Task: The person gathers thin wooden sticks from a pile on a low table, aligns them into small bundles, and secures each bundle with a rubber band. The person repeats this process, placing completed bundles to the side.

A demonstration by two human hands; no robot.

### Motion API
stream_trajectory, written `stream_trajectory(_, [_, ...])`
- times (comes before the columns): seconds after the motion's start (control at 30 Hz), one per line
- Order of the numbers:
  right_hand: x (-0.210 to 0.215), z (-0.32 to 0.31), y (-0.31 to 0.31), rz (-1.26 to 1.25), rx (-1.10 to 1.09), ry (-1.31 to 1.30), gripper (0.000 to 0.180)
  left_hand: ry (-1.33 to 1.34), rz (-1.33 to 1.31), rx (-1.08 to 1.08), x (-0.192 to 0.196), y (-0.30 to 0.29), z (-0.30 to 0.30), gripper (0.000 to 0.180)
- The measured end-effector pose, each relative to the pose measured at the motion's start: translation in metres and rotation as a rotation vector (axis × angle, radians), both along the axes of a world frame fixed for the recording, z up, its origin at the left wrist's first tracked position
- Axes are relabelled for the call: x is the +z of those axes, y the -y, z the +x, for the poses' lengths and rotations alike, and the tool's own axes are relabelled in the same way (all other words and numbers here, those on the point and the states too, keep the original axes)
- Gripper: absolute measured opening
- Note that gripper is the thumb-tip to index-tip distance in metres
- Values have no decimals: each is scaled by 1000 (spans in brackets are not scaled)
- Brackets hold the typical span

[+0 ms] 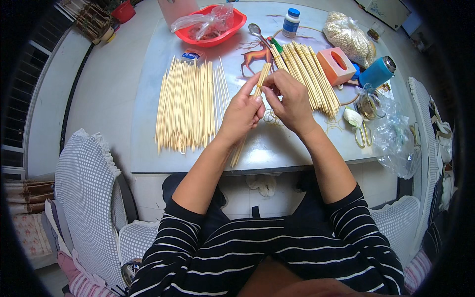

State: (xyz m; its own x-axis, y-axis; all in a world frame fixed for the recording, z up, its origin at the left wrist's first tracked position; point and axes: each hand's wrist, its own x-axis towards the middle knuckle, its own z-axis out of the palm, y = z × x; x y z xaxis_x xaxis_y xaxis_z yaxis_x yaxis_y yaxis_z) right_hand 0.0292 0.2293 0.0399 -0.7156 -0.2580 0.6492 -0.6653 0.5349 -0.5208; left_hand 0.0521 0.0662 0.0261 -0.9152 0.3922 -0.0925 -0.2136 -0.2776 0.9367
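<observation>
My left hand (pixel 239 113) is closed around a thin bundle of bamboo skewers (pixel 265 72), tilted with its lower end near the table's front edge. A yellowish rubber band (pixel 259 86) circles the bundle near its upper part. At that band, the fingers of my right hand (pixel 291 101) are pinched together. Left of my hands lies a wide spread of loose skewers (pixel 184 106), a few strays apart along its right side. Several banded skewer bundles (pixel 311 74) lie side by side to the right. Loose rubber bands (pixel 271 118) are on the table just below my hands.
Far back are a red basin (pixel 225 33) with a plastic bag, a spoon (pixel 255 30) and a blue-capped bottle (pixel 291 24). To the right stand a pink tissue box (pixel 334 74), a blue flask (pixel 377 72), scissors (pixel 365 136) and a clear plastic bag (pixel 396 141).
</observation>
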Motion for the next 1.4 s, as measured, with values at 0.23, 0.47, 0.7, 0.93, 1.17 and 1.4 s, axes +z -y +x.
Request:
stream_trajectory(0.23, [-2,-2,-2,19,11,20,12,-92,-62,-11,-5,1,-2,57])
stream_trajectory(0.47, [-1,-3,-3,-46,27,24,11,11,-4,-29,1,4,-2,58])
stream_trajectory(0.7, [-1,0,-3,-273,108,269,8,70,107,-45,3,6,-2,58])
stream_trajectory(0.93, [1,-5,-8,-750,446,783,16,83,144,-43,4,6,-1,57])
stream_trajectory(1.17, [4,-15,-26,-252,267,607,28,87,227,-40,3,7,-2,56])
stream_trajectory(1.4, [9,-15,-31,-775,579,891,34,104,282,-38,6,8,-2,55])
